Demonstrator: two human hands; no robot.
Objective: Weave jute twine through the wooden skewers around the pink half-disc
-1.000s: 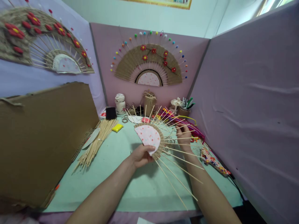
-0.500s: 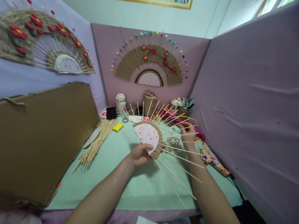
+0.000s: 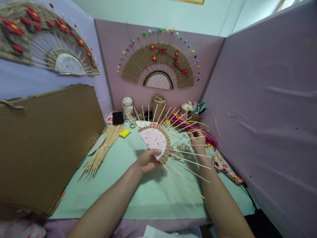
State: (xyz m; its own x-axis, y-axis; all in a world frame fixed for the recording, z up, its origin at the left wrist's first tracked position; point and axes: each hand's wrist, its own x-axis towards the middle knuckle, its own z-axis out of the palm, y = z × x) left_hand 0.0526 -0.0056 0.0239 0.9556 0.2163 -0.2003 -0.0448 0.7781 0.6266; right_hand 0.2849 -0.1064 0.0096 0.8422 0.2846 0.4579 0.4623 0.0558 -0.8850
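A half-made fan [image 3: 154, 140] is tilted above the table, its half-round base covered in pink spotted cloth with a woven twine band around the curve. Thin wooden sticks spread outward from that band. My left hand [image 3: 148, 161] is closed on the base's lower corner, thumb on the cloth, other fingers partly hidden beneath. Among the stick tips at the right, my right hand [image 3: 197, 142] has its fingers pinched together; I cannot tell whether they hold a stick or a strand. Loose twine [image 3: 182, 150] lies coiled under the sticks, between the hands.
A bundle of sticks [image 3: 105, 150] and a yellow packet [image 3: 125, 133] lie left. At the back stand a white jar [image 3: 127, 107], a twine roll [image 3: 158, 109] and a pen pot [image 3: 196, 116]. A flower-patterned glue gun [image 3: 226, 169] lies right. Finished fans [image 3: 128, 71] hang on the panels.
The fan and both hands sit slightly higher and further left in view. My left hand keeps its grip; my right hand stays pinched near the stick tips.
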